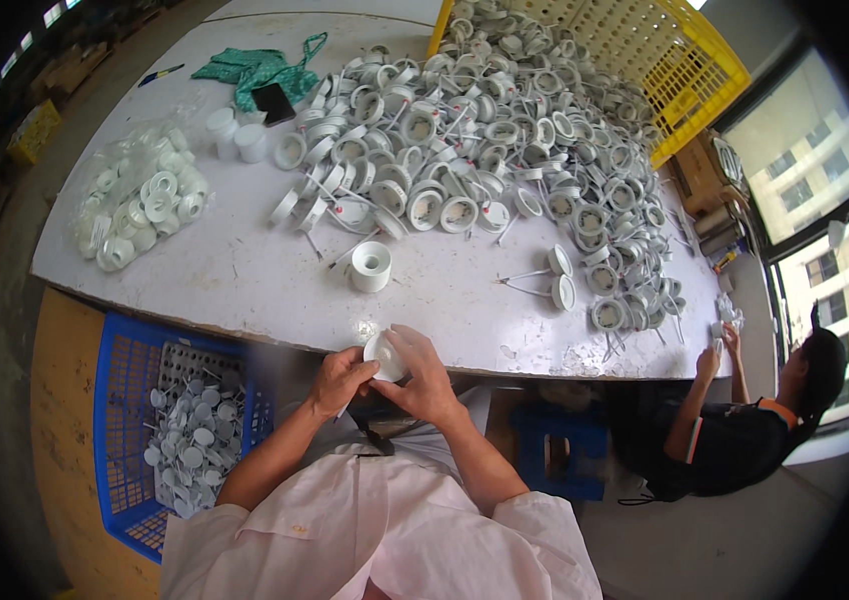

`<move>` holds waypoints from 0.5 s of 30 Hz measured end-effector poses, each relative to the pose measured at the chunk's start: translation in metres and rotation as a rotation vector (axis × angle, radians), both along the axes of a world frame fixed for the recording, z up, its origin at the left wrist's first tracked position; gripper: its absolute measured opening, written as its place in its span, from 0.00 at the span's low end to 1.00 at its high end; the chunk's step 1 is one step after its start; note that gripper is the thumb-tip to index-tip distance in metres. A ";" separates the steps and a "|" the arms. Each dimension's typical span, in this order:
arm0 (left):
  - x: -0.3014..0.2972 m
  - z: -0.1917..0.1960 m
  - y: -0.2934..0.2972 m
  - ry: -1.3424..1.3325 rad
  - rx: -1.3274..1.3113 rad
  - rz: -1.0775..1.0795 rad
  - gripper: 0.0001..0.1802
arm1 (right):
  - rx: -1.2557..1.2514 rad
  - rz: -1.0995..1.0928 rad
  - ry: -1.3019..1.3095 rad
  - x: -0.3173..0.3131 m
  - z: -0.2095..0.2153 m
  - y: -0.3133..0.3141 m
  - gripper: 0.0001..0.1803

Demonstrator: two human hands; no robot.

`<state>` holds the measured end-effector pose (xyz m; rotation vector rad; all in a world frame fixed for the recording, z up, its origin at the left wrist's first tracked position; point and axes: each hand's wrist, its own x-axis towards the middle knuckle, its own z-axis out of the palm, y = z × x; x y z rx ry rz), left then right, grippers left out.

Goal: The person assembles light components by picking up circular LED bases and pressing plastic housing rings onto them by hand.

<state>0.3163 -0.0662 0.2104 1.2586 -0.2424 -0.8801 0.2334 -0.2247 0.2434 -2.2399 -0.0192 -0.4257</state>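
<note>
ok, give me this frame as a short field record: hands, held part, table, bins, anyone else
left hand: grips the small round white plastic part from the left
right hand: covers the same part from the right
table: grey worktop, big heap of white round fittings with wires, one white ring standing apart
bag: clear plastic bag of white rings
bins: blue crate lower left, yellow crate top right
other person: seated at right
</note>
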 end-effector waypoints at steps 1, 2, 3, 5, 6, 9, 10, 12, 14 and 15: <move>0.003 0.001 0.000 -0.020 0.006 -0.092 0.14 | 0.009 -0.031 -0.004 -0.003 -0.002 -0.006 0.44; 0.003 0.001 -0.004 -0.028 -0.005 -0.119 0.14 | -0.003 -0.059 -0.012 -0.008 -0.004 -0.015 0.44; 0.003 0.001 -0.005 -0.031 0.001 -0.138 0.15 | 0.030 -0.135 -0.013 -0.012 -0.005 -0.024 0.42; 0.006 -0.003 -0.006 -0.054 0.047 -0.226 0.17 | -0.006 -0.294 -0.081 -0.022 -0.013 -0.055 0.38; 0.006 -0.005 -0.007 -0.061 0.040 -0.240 0.17 | 0.019 -0.386 -0.073 -0.029 -0.017 -0.074 0.37; 0.003 -0.010 -0.008 -0.120 0.002 -0.182 0.18 | 0.040 -0.681 -0.063 -0.053 -0.029 -0.127 0.34; 0.003 -0.011 -0.008 -0.118 0.006 -0.158 0.17 | -0.044 -0.762 -0.077 -0.059 -0.026 -0.139 0.34; 0.003 -0.012 -0.007 -0.123 0.010 -0.132 0.17 | -0.119 -0.890 -0.013 -0.069 -0.024 -0.160 0.34; 0.002 -0.013 -0.008 -0.148 0.079 -0.165 0.16 | -0.161 -0.953 -0.030 -0.080 -0.028 -0.180 0.35; 0.001 -0.016 -0.007 -0.154 0.079 -0.165 0.16 | -0.196 -1.004 -0.041 -0.082 -0.032 -0.188 0.36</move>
